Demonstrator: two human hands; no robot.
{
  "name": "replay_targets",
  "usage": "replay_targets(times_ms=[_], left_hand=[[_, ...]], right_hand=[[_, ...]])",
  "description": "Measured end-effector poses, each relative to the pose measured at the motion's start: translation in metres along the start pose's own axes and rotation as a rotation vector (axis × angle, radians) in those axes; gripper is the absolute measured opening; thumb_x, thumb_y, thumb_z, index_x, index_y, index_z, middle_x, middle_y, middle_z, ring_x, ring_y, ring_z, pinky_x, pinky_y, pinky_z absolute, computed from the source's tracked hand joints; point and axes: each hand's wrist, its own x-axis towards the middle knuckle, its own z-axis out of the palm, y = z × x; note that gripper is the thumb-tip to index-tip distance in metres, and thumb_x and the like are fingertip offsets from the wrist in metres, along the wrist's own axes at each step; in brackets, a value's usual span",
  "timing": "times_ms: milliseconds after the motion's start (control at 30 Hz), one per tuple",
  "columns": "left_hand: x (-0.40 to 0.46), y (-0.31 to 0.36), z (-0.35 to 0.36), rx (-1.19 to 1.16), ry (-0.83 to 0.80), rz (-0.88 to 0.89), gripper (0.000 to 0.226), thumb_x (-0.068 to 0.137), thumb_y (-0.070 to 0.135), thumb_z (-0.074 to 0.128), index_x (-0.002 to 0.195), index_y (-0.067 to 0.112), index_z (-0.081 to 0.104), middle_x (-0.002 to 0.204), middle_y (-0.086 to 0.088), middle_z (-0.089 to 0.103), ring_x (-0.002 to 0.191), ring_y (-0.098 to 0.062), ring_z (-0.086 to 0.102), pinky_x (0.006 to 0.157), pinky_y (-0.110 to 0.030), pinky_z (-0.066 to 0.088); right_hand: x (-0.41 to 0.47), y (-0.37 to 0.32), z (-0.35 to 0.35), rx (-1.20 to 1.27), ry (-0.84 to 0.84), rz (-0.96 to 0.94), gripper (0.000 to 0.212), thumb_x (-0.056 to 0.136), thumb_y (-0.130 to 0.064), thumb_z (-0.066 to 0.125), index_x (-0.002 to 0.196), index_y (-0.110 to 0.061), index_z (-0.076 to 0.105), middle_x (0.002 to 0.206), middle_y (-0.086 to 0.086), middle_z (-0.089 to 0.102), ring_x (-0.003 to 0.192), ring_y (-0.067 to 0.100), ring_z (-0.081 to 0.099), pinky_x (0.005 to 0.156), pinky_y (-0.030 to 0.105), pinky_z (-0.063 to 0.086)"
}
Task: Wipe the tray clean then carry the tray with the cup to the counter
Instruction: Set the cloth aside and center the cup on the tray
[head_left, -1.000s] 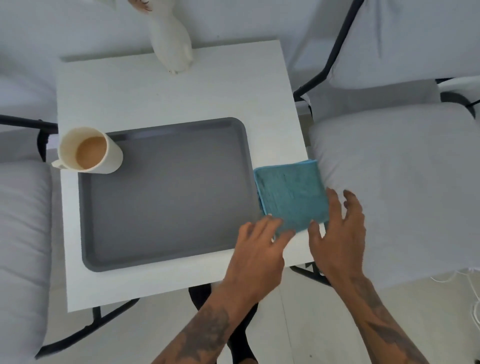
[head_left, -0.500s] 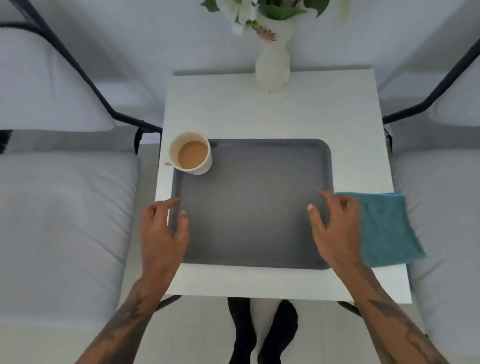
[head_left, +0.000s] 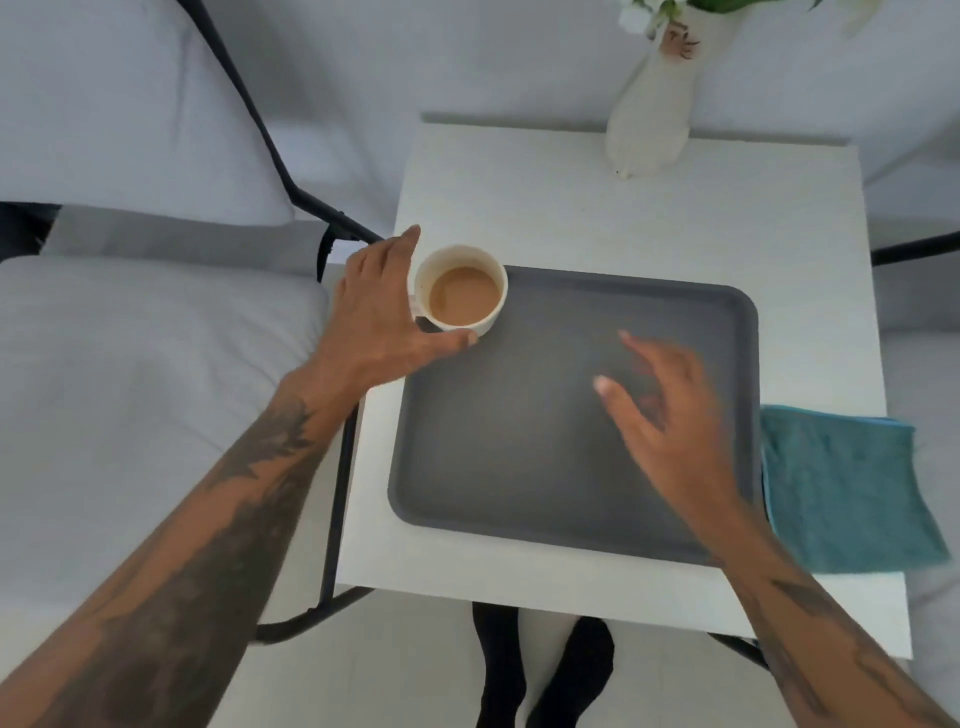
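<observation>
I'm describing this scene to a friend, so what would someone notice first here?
Probably the cream cup of milky coffee at the far left corner of the grey tray, with the left hand curled around it. Next, the blurred right hand hovering open over the tray, and the teal cloth lying at the tray's right edge on the white table.

One grey tray (head_left: 545, 441), one cup of coffee (head_left: 460, 296), one teal cloth (head_left: 841, 488), one white vase (head_left: 652, 119), two hands on one white worktop (head_left: 623, 208).

The left hand (head_left: 382, 317) has moved up beside the cup (head_left: 461, 294); the right hand (head_left: 670, 415) now hovers over the tray (head_left: 524, 457).
</observation>
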Motion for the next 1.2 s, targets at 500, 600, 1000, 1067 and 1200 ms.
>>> replay_targets(times_ms=[500, 600, 1000, 1067, 1200], left_hand=[[0.011, -0.030, 0.003, -0.392, -0.101, -0.006, 0.097, 0.066, 0.041, 0.089, 0.149, 0.027, 0.043, 0.134, 0.008, 0.056, 0.110, -0.010, 0.056, 0.082, -0.020, 0.046], [0.010, -0.032, 0.004, -0.439, -0.136, 0.011, 0.093, 0.066, 0.036, 0.090, 0.147, 0.031, 0.046, 0.128, 0.015, 0.056, 0.110, -0.004, 0.055, 0.079, -0.014, 0.046], [-0.006, -0.001, -0.001, -0.469, -0.065, 0.138, 0.087, 0.064, 0.031, 0.092, 0.141, 0.022, 0.054, 0.123, 0.011, 0.061, 0.102, 0.015, 0.056, 0.082, -0.004, 0.046], [-0.015, 0.015, 0.001, -0.489, -0.084, 0.171, 0.088, 0.063, 0.032, 0.092, 0.141, 0.020, 0.053, 0.127, 0.009, 0.061, 0.110, 0.009, 0.057, 0.089, -0.008, 0.046], [-0.032, 0.042, 0.020, -0.460, -0.151, 0.243, 0.089, 0.066, 0.035, 0.091, 0.144, 0.019, 0.050, 0.137, 0.003, 0.062, 0.123, -0.014, 0.058, 0.102, -0.042, 0.050]], right_hand=[[0.088, -0.060, 0.060, 0.161, -0.520, 0.026, 0.081, 0.083, -0.037, 0.075, 0.150, -0.039, 0.030, 0.152, -0.018, 0.041, 0.123, 0.001, 0.056, 0.109, 0.028, 0.043], [0.089, -0.059, 0.059, 0.128, -0.540, 0.036, 0.083, 0.082, -0.033, 0.076, 0.150, -0.038, 0.029, 0.148, -0.017, 0.047, 0.125, 0.002, 0.056, 0.114, 0.030, 0.037], [0.066, -0.062, 0.030, 0.266, -0.404, 0.080, 0.080, 0.079, -0.018, 0.080, 0.146, -0.037, 0.041, 0.136, -0.024, 0.052, 0.110, -0.012, 0.060, 0.085, -0.002, 0.044], [0.052, -0.057, 0.012, 0.270, -0.368, 0.076, 0.079, 0.078, -0.019, 0.080, 0.145, -0.038, 0.041, 0.138, -0.023, 0.052, 0.109, -0.014, 0.060, 0.087, 0.001, 0.045], [0.023, -0.037, -0.020, 0.233, -0.334, 0.050, 0.078, 0.078, -0.019, 0.079, 0.142, -0.043, 0.041, 0.132, -0.011, 0.064, 0.115, 0.004, 0.064, 0.105, 0.036, 0.048]])
